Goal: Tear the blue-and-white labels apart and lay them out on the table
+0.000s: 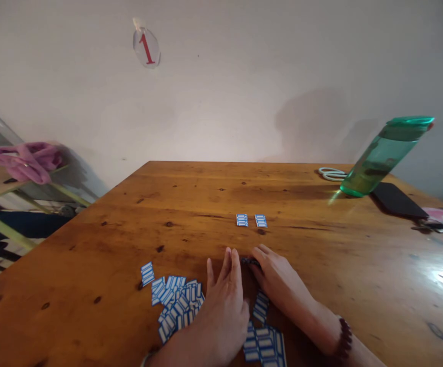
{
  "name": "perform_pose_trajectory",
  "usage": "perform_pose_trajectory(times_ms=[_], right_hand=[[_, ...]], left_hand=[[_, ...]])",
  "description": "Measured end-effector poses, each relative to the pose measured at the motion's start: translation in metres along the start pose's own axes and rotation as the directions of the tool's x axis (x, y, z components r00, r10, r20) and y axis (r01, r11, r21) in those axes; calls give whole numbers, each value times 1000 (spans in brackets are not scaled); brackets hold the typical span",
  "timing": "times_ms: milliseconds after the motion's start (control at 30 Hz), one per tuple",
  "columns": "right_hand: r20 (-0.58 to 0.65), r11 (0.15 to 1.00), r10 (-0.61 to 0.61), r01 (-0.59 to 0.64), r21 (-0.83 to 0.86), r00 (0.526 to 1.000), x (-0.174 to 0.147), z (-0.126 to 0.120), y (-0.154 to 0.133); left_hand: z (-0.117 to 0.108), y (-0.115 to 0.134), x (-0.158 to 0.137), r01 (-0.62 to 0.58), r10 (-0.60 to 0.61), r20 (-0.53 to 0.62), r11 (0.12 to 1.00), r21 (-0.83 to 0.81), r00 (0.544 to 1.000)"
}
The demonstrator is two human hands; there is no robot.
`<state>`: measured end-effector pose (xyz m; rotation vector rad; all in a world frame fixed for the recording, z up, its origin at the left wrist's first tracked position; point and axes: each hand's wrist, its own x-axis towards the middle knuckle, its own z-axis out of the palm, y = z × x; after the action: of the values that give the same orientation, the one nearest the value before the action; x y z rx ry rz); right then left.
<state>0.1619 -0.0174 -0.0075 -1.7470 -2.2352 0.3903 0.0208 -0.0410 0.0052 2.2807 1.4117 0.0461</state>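
My left hand (225, 306) is over the table with its fingers stretched forward and slightly apart. Beside its wrist lies a loose pile of small blue-and-white striped cards (181, 303), with one single card (147, 273) just off the pile's far left. To the right, my right hand (277, 272) has its fingers curled down by a small dark patterned piece (250, 261), mostly hidden by the fingers. A second group of striped cards (265, 346) spreads below, between the two forearms. Farther out, two cards (242, 220) lie flat side by side, a small gap between them.
On the right of the wooden table (206, 193) a tilted green bottle (385, 158) appears, near a coiled white cable (332, 174) and a dark phone-like slab (399, 200). Pink cloth (26, 160) lies on another surface at left. A wall (225, 102) stands behind.
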Motion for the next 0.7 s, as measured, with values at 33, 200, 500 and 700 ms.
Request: perform_pose_trajectory(times_ms=[33, 200, 500, 700], right_hand=[[2, 1000, 2, -2, 0, 1000, 0, 0, 0], [9, 1000, 7, -7, 5, 1000, 0, -2, -1], [-17, 1000, 1, -1, -26, 1000, 0, 1, 0], [-39, 1000, -5, 6, 29, 999, -1, 3, 2]], left_hand=[[0, 0, 0, 1, -1, -2, 1000, -6, 1000], [1, 2, -1, -6, 6, 7, 999, -36, 1000], [-4, -1, 1, 62, -69, -69, 993, -101, 995], [-1, -7, 2, -5, -59, -252, 969, -248, 966]])
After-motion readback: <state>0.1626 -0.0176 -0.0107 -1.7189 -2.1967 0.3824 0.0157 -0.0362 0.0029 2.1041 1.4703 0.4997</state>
